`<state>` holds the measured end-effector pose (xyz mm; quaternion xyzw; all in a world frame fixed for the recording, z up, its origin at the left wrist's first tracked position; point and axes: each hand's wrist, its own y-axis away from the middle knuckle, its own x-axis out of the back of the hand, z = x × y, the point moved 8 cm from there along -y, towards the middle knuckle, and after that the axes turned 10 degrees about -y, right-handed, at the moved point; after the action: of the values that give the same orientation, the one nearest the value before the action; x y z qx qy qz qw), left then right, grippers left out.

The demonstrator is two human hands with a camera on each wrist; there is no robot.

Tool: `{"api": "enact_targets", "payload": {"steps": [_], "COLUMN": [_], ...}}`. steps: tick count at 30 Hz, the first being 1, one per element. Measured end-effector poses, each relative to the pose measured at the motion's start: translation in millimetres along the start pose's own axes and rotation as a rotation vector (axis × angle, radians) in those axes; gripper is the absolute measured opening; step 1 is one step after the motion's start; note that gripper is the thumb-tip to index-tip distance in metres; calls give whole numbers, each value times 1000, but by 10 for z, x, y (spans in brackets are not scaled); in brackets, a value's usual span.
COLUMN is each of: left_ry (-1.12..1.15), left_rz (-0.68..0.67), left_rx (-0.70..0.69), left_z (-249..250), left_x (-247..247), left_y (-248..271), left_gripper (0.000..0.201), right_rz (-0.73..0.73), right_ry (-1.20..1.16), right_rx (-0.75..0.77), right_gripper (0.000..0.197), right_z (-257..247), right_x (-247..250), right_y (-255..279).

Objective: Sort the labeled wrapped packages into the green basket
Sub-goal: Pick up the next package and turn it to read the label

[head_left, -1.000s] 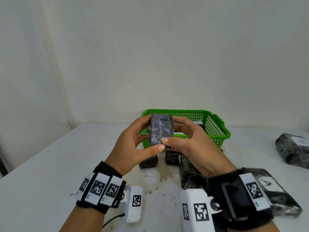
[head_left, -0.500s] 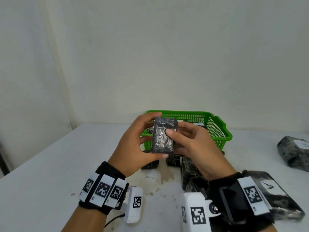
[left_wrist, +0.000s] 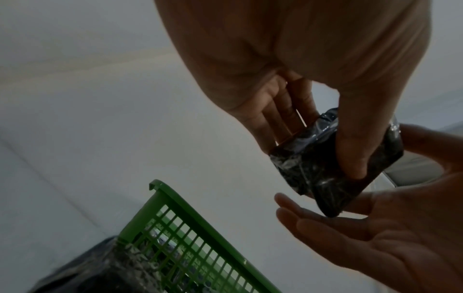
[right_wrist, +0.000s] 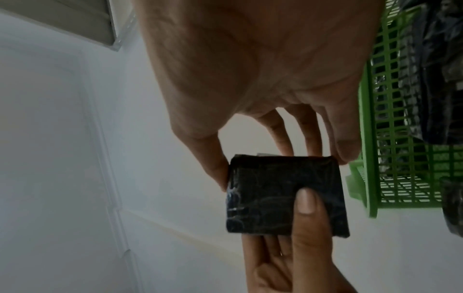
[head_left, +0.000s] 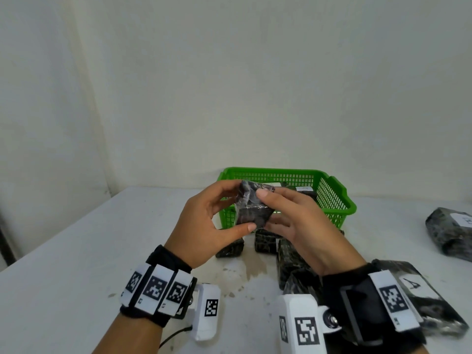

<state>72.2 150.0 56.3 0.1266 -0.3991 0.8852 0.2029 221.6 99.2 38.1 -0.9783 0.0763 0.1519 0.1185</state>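
Now both hands hold one small package in the air, just in front of the basket and above the counter. The left hand pinches it, thumb on the lower edge and fingers behind the upper part. The right hand presses its thumb on the near face with its fingers curled behind the far side. Compared with the earlier frames, the package is tilted: it stood upright with a broad face toward the camera, and it now leans with its upper end away and a corner down. The right thumb has shifted from the lower edge to the top of the near face. No label shows on the faces in view, so this rotation reads as a check for a label, which decides whether the package goes into the basket. Other packages lie on the counter just before the basket, one marked package lies near the right wrist, and another lies well apart at the right. Some already sit inside the basket.
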Motion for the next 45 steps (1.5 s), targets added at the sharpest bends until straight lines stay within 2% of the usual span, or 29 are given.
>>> {"api": "enact_targets", "payload": {"steps": [3,6,15,19,28,31,36,40,45], "left_ry": [-19,-10,10,-38,-14,-15,-36,-61,-98], "left_rz": [-9,-15,-32,-56,-31,-32,-33,-34,-18], "left_rx": [-20,-34,-59,-92,-111,-110,-103,-118,-164], "left_z": [15,44,83,117,151,146,129,139,197], "left_x": [6,13,-2,-18,33,40,31,20,21], "left_y": [3,2,-6,-7,-19,-14,-15,-23,-19], "left_gripper": [61,60,59,53,53,53,54,53,51], "right_rz": [-61,-103,-82,-103,-164,-136,-144,-109,-76], "right_ry": [10,-1,5,-8,-114,-85,-30,18,31], "right_rx": [-81,-97,-73,-76,-76,-40,-62,-71,-67], "right_gripper": [31,45,40,52,44,39,45,36,54], "right_z": [65,60,31,48,30,20,21,36,22], "right_x": [-23,-57,-36,-66,-92,-70,-61,-25,8], "right_y": [23,32,29,25,34,18,10,5,1]}}
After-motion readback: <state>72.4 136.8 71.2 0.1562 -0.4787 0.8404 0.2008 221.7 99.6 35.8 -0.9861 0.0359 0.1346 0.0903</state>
